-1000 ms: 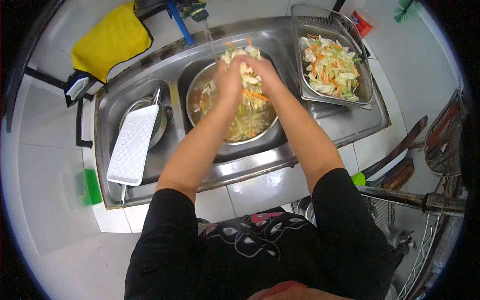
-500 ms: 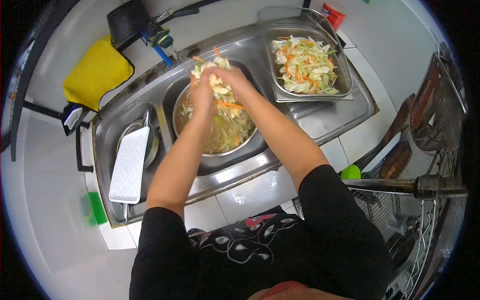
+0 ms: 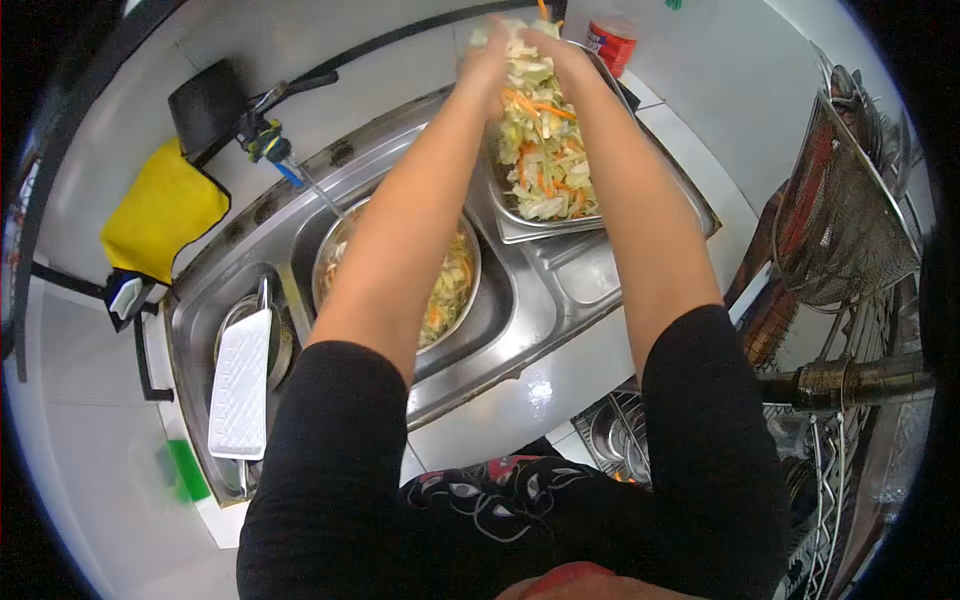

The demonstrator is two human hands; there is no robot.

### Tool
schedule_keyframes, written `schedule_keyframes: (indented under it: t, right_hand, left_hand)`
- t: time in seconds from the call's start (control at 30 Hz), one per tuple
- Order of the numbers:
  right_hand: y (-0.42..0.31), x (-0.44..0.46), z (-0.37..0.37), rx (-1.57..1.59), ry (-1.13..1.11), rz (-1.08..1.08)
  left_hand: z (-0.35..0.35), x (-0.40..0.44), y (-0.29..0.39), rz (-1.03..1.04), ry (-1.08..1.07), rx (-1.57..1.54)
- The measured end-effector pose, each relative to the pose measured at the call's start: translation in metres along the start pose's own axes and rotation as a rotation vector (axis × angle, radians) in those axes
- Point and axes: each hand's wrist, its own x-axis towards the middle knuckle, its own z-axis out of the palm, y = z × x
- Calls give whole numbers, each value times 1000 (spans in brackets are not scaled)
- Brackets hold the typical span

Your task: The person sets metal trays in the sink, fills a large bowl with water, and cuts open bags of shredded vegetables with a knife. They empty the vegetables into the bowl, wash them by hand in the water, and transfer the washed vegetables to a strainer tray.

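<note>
My left hand and my right hand are cupped around a clump of shredded cabbage and carrot. They hold it above the far part of a metal perforated pan. More of the same shreds lie in that pan, partly hidden by my right forearm. In the sink, a round metal bowl contains water and loose shreds, and my left forearm covers its middle. A thin stream of water runs from the tap toward the bowl. Motion blurs my fingertips.
A white textured tray rests across pots in the left basin. A yellow cloth hangs at the left wall. Behind the pan stands a red-labelled tub. A mesh strainer hangs at right, and a green sponge is at lower left.
Both hands have moved from over the bowl to over the perforated pan at the right, carrying cabbage and carrot shreds. The camera view has shifted slightly.
</note>
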Motion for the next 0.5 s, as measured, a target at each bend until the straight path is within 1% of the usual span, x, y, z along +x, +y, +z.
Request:
schedule_keyframes:
  t: [0.03, 0.07, 0.13, 0.17, 0.2, 0.3, 0.33, 0.4, 0.43, 0.47, 0.5]
  right_hand:
    - [0, -2, -7, -131, 38, 41]
    - [-1, -4, -15, -261, 76, 85]
    - [21, 10, -40, -448, -32, 111]
    - [31, 14, -46, -541, -90, 126]
    - [24, 2, -44, -692, -2, 238]
    - [40, 14, -50, -838, 207, 190]
    - [52, 22, -54, -926, 230, 103]
    - [71, 39, -67, -1097, 271, -85]
    - [60, 29, -68, -1156, 268, -108]
    - [49, 17, -70, -1215, 260, -134]
    - [38, 7, -68, -1272, 246, -166]
  left_hand:
    - [5, 4, 0, -114, -33, 0]
    - [3, 19, -12, -149, -77, 28]
    - [-12, 73, -61, -220, -162, 87]
    - [-16, 85, -75, -257, -201, 115]
    - [-1, 28, -50, -250, -152, 102]
    - [-5, 55, -62, 193, -114, 1175]
    - [2, 45, -55, 408, -72, 1421]
    - [4, 20, -48, 427, 126, 1002]
    - [5, 14, -48, 432, 219, 791]
    - [1, 36, -62, 506, 312, 705]
    - [1, 31, -60, 435, 283, 646]
